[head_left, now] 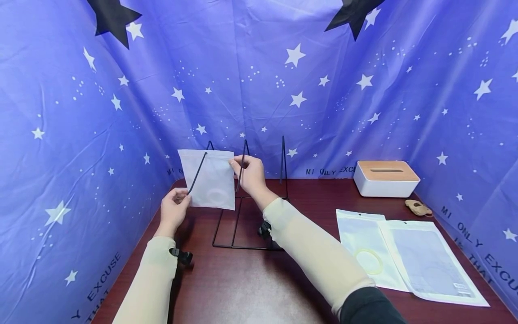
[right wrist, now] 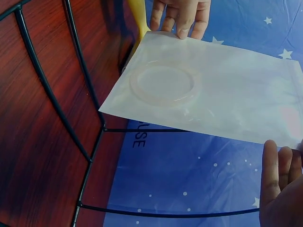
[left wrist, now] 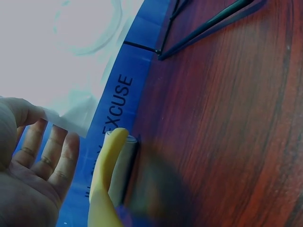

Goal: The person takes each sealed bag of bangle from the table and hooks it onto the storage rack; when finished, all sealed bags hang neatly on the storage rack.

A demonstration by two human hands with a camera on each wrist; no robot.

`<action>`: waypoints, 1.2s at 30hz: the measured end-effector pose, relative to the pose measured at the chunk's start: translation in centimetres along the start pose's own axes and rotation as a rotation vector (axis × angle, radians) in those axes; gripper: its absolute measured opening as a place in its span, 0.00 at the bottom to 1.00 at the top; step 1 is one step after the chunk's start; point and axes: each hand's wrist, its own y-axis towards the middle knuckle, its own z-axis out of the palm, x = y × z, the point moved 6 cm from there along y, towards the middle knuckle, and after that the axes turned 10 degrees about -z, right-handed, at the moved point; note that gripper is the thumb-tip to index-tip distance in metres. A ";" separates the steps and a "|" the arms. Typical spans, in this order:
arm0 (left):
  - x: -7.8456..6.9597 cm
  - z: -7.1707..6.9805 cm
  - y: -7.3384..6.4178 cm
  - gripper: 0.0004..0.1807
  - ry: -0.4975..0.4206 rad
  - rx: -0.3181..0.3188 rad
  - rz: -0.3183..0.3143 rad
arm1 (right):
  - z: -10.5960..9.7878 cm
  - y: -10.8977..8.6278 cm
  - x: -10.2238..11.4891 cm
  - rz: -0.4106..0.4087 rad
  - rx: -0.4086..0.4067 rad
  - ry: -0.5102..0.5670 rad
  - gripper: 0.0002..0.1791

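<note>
A white pouch [head_left: 214, 180] with a ring [right wrist: 163, 84] showing through it is held up at the left end of a black wire rack [head_left: 236, 222]. The left hand [head_left: 174, 208] pinches its left edge near the bottom; in the left wrist view, the left hand [left wrist: 40, 161] has its thumb on the near face and the other fingers behind. At the upper right edge the right hand [head_left: 252, 174] pinches the pouch, its wrist reaching in among the rack's uprights. One slanted rod of the rack passes in front of the pouch. In the right wrist view, the right hand [right wrist: 282, 184] is partly cut off.
On the right of the dark red table [head_left: 226, 283] lie a pouch with a pale yellow ring [head_left: 369, 262] and a larger pouch [head_left: 435, 261] overlapping it. Behind them stand a white box with a wooden lid [head_left: 387, 177] and a small tan object [head_left: 418, 208]. Starry blue cloth [head_left: 259, 90] encloses the table.
</note>
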 end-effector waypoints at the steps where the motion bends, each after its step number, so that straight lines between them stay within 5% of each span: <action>1: 0.0 0.0 0.0 0.09 0.012 -0.002 -0.006 | 0.0 0.0 0.0 0.001 0.001 0.001 0.10; 36: -0.1 -0.1 -0.1 0.10 0.096 0.004 -0.080 | -0.3 -0.2 0.0 -0.050 0.006 -0.030 0.09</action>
